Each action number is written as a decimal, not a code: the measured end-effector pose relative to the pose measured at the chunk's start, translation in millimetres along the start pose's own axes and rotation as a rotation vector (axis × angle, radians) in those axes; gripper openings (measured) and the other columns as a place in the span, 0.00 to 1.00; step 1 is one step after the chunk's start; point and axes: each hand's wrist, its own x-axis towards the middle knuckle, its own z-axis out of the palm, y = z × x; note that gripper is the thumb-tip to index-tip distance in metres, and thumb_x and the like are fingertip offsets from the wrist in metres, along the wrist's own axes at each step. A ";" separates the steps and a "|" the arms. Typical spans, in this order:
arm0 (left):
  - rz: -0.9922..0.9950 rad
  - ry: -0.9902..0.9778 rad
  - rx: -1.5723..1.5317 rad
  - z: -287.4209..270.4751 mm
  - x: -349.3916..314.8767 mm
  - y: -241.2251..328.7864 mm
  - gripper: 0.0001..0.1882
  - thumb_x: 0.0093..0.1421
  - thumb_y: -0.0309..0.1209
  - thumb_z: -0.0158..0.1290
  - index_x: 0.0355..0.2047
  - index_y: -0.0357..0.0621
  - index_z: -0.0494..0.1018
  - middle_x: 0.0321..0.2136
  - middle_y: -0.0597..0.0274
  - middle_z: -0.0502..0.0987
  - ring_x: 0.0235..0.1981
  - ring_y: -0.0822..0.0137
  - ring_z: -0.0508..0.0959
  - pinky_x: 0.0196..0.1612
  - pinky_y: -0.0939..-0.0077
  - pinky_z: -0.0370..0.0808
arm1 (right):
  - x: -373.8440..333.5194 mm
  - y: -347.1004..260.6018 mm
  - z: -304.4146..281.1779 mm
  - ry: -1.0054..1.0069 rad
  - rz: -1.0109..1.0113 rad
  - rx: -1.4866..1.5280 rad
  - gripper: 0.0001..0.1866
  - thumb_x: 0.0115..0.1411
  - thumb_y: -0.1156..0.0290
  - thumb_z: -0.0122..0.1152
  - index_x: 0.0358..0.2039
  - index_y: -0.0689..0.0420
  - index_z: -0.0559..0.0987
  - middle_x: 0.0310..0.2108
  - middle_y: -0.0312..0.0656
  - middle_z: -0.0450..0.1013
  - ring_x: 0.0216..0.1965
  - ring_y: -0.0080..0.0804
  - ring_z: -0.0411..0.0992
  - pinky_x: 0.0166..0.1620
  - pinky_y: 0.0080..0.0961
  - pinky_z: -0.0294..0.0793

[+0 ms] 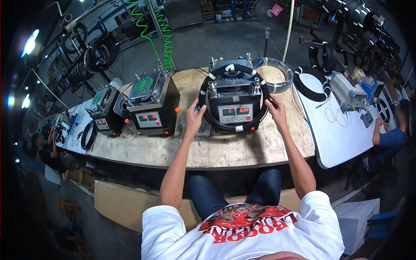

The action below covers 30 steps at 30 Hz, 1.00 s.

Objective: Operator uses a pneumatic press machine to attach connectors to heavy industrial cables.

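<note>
In the head view, the person's left hand point(196, 118) is pinching the left side of a large round coil of glossy black cable point(222, 125) bound with white ties point(239, 128), thumb and fingers closing on it, and a small blue tip point(197, 107) is showing at the fingers. The right hand point(277, 114) is gripping the opposite side of the coil, its grip also closing on the cable. The coil is hanging between both hands, in front of a black box-shaped machine with a metal top point(234, 99), and its ring is framing the machine's pale control panel with red lit digits point(236, 114). The machine is standing on a pale wooden counter point(169, 151); a translucent-wrapped ring-shaped coil point(284, 80) is lying behind it to the right. Farther left, two similar black machines point(167, 104) are standing, the nearer one carrying a disc of green pieces point(144, 84), with an orange-capped clear bottle point(177, 111) sitting beside it. At right, another black coil point(308, 93) is resting on a white counter point(333, 145), where a co-worker in a blue shirt point(392, 141) is working.
</note>
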 end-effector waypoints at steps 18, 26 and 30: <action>-0.102 0.024 0.631 5.4 -185.4 44.2 0.16 0.59 0.36 0.59 0.41 0.34 0.78 0.17 0.45 0.73 0.16 0.54 0.71 0.24 0.63 0.68 | -168.6 -19.2 -22.7 -0.002 -0.083 -0.543 0.13 0.66 0.67 0.57 0.38 0.66 0.72 0.18 0.52 0.68 0.19 0.45 0.69 0.25 0.37 0.65; -0.258 -0.194 0.855 4.2 -226.6 -1.2 0.16 0.63 0.35 0.55 0.36 0.29 0.77 0.22 0.36 0.75 0.27 0.38 0.77 0.31 0.54 0.72 | -198.2 47.0 -29.2 -0.251 0.112 -0.956 0.19 0.67 0.59 0.53 0.34 0.66 0.72 0.21 0.61 0.73 0.26 0.61 0.75 0.31 0.51 0.73; -0.274 -0.192 0.880 6.2 -205.7 -9.5 0.17 0.63 0.36 0.55 0.37 0.30 0.76 0.24 0.33 0.75 0.30 0.38 0.79 0.32 0.50 0.71 | -182.8 58.8 -23.7 -0.312 0.122 -1.094 0.20 0.68 0.56 0.51 0.36 0.65 0.73 0.23 0.61 0.75 0.28 0.62 0.76 0.33 0.53 0.76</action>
